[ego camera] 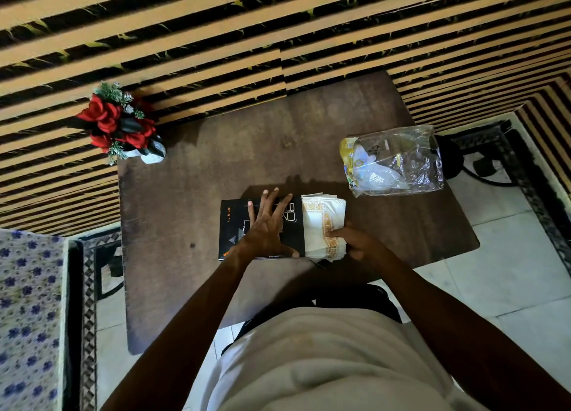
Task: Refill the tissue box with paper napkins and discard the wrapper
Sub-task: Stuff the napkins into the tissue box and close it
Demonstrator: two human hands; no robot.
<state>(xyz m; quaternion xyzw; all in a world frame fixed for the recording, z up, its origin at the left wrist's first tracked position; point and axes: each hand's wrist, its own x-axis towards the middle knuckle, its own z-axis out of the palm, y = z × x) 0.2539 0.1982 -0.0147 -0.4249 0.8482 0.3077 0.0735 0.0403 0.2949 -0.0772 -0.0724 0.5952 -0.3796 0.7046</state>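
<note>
A black tissue box (pixel 233 228) lies flat on the brown table (pixel 191 200), its open end facing right. My left hand (pixel 267 225) presses down on the box top with fingers spread. A stack of white paper napkins with gold borders (pixel 318 222) sticks partly out of the box's right end. My right hand (pixel 352 240) grips the stack's near right side, thumb on top. The clear plastic wrapper (pixel 398 160) with a yellow printed end lies crumpled at the table's right, apart from both hands.
A white vase of red artificial roses (pixel 123 126) stands at the table's far left corner. A striped wall runs behind the table. A patterned blue cloth (pixel 27 318) lies at the left. Tiled floor (pixel 509 271) shows at the right.
</note>
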